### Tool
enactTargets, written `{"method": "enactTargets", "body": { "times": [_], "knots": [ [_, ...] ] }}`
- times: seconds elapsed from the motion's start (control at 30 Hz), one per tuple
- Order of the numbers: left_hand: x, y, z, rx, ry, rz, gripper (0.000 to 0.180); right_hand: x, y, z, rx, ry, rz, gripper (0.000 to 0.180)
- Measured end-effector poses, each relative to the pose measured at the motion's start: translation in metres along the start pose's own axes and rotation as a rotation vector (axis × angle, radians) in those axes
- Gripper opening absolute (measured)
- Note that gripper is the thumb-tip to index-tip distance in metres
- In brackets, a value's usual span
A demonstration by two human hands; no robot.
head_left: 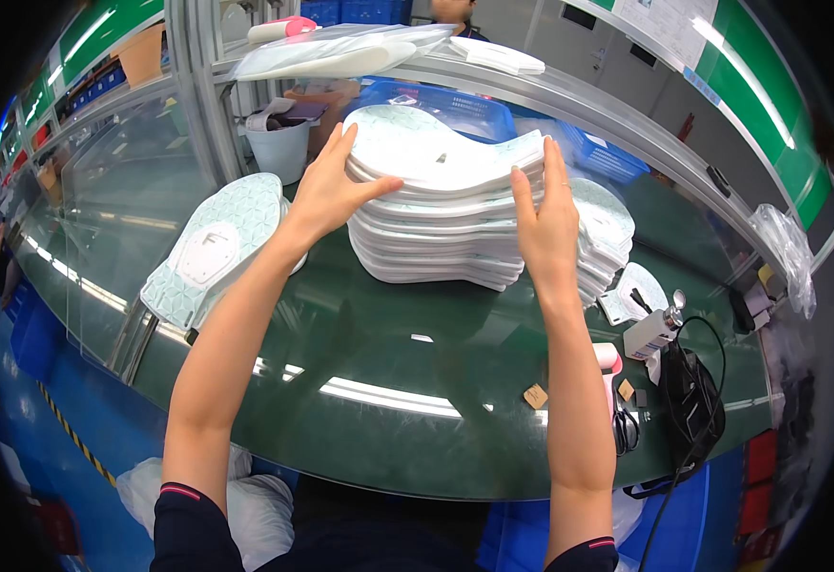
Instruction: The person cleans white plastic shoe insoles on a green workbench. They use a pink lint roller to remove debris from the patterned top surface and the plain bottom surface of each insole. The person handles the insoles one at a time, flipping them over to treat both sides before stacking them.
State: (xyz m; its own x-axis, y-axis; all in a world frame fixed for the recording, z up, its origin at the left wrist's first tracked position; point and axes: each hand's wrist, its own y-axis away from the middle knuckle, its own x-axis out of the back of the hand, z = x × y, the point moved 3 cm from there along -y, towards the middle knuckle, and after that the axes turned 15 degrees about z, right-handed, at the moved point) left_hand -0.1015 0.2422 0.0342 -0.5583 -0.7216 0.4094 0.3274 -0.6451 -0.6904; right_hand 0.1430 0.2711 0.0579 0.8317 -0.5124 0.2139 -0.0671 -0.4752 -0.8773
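A tall stack of white, curved, waisted panels (436, 234) with pale green patterned faces stands on the green table. My left hand (326, 195) grips the left end of its upper panels, thumb along the near edge and fingers at the far side. At the right end, my right hand (548, 229) is held upright against the edges, thumb in front. The top panel (407, 143) has a small dark slot. To the left lies a patterned panel (221, 243) with a white oval patch, on at least one more. A second stack (603, 229) sits just beyond my right hand, partly hidden.
Blue baskets (479, 114) and a light grey bucket (278, 148) stand behind. A metal shelf above carries bagged panels (350, 57). On the right are a white pump bottle (650, 334), a black bag (691, 410) with a cable, scissors (625, 429) and small tan blocks (535, 396).
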Motion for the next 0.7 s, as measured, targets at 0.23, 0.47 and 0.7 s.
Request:
{"method": "enactTargets", "body": {
  "times": [0.23, 0.47, 0.7],
  "knots": [
    [0.014, 0.005, -0.003, 0.020, 0.042, 0.069, 0.088, 0.016, 0.005, -0.004, -0.074, -0.024, -0.010, 0.058],
    [0.073, 0.077, -0.094, 0.106, -0.841, -0.015, 0.060, 0.083, 0.073, -0.047, -0.212, -0.211, -0.214, 0.043],
    [0.099, 0.081, -0.130, -0.001, -0.436, 0.110, 0.039, 0.104, 0.126, -0.062, -0.432, -0.335, -0.362, 0.038]
  ]
}}
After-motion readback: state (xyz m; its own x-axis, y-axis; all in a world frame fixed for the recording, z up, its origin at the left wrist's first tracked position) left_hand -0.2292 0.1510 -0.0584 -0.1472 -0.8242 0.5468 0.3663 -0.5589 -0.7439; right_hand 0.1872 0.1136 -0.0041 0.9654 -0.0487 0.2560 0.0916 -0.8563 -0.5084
